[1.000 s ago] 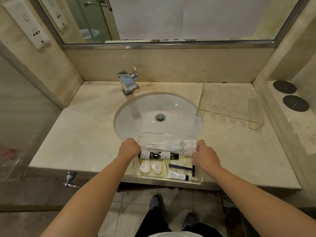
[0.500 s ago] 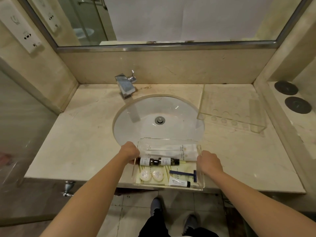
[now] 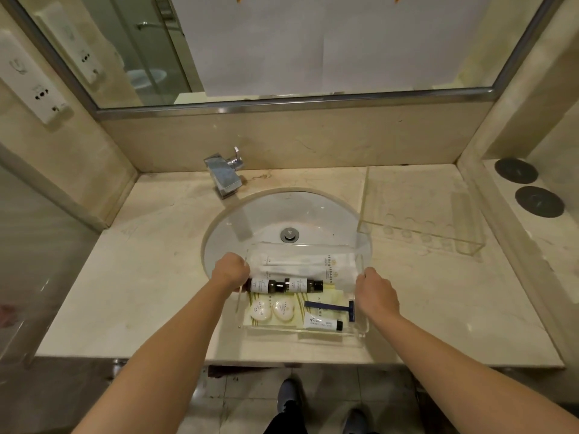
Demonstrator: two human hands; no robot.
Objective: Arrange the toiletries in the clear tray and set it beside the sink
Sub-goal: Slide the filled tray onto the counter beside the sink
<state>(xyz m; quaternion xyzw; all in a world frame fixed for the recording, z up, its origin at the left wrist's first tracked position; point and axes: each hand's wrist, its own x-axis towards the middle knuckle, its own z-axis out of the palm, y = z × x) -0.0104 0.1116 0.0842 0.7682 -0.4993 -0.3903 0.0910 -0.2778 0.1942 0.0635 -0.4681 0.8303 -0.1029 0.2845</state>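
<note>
Reached forward with both bare forearms, converging slightly. Left grip [image 3: 231, 270] curled into a loose fist, knuckles up, fingers tucked under and out of sight. Right grip [image 3: 376, 292] likewise closed, thumb side turned inward.

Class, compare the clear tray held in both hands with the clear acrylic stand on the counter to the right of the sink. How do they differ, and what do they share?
The clear tray holds toiletries; the acrylic stand looks empty. The tray is gripped at its sides by the left hand and right hand; nobody touches the stand. The tray sits partly over the sink at the counter's front; the stand rests beside the basin, nearer the back wall. Both are transparent and rectangular.
</note>
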